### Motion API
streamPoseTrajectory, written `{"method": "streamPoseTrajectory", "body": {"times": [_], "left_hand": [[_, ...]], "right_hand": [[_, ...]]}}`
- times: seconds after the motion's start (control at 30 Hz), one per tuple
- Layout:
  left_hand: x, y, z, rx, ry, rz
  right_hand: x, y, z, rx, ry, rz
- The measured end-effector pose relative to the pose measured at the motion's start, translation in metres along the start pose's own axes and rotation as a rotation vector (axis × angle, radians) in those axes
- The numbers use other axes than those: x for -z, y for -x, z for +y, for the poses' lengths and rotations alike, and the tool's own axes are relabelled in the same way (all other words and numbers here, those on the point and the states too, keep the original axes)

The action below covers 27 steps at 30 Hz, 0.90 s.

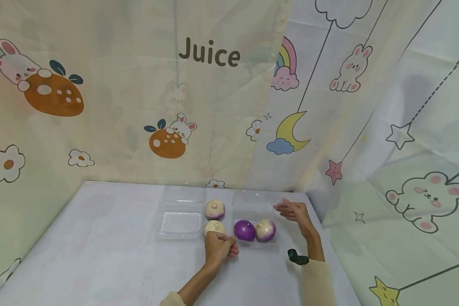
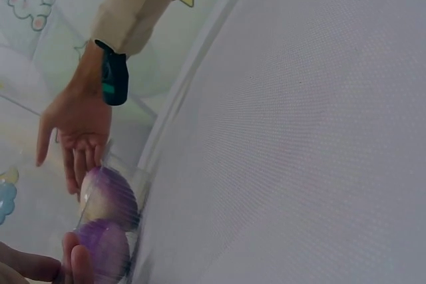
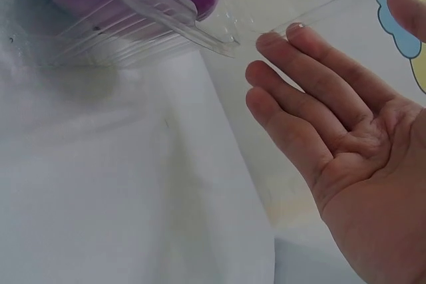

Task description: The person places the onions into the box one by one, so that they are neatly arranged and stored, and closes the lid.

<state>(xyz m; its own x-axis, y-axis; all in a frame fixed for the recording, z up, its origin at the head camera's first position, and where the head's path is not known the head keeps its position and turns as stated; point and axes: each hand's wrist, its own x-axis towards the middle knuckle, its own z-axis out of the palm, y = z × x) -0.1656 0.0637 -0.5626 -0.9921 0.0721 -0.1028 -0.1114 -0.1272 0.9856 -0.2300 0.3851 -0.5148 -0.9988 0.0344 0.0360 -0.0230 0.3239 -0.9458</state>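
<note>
On the table, a clear plastic clamshell box (image 1: 258, 243) stands with its lid (image 1: 253, 199) tipped back. Two turnips lie in it: one shows its purple side (image 1: 244, 230), the other is cream and purple (image 1: 265, 230). My left hand (image 1: 219, 250) pinches the box's near left corner between thumb and curled fingers. On the opposite side my right hand (image 1: 295, 212) is held out, palm turned up and fingers nearly straight, fingertips right at the lid's edge. In the right wrist view those fingers (image 3: 313, 91) hold nothing.
Left of the box are two more turnips, one behind (image 1: 215, 209) and one in front (image 1: 214, 228), partly hidden by my left hand. A second clear box (image 1: 179, 234) stands open further left. Printed curtains (image 1: 118, 140) hang behind the table.
</note>
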Motion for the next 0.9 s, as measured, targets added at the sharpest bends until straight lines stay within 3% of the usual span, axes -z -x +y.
{"method": "streamPoseTrajectory", "body": {"times": [0.3, 0.4, 0.57, 0.9], "left_hand": [[0.001, 0.000, -0.001, -0.003, 0.007, -0.001], [0.001, 0.000, -0.001, 0.001, 0.015, 0.001], [0.001, 0.001, -0.002, 0.004, 0.016, -0.002], [0.002, 0.001, -0.002, 0.001, 0.012, -0.019]], "right_hand": [[0.008, 0.005, 0.005, 0.040, -0.072, -0.133], [0.011, 0.008, 0.008, 0.046, -0.052, -0.166], [0.012, 0.014, 0.015, 0.113, 0.025, -0.200], [0.010, 0.019, 0.022, 0.183, -0.026, -0.247]]}}
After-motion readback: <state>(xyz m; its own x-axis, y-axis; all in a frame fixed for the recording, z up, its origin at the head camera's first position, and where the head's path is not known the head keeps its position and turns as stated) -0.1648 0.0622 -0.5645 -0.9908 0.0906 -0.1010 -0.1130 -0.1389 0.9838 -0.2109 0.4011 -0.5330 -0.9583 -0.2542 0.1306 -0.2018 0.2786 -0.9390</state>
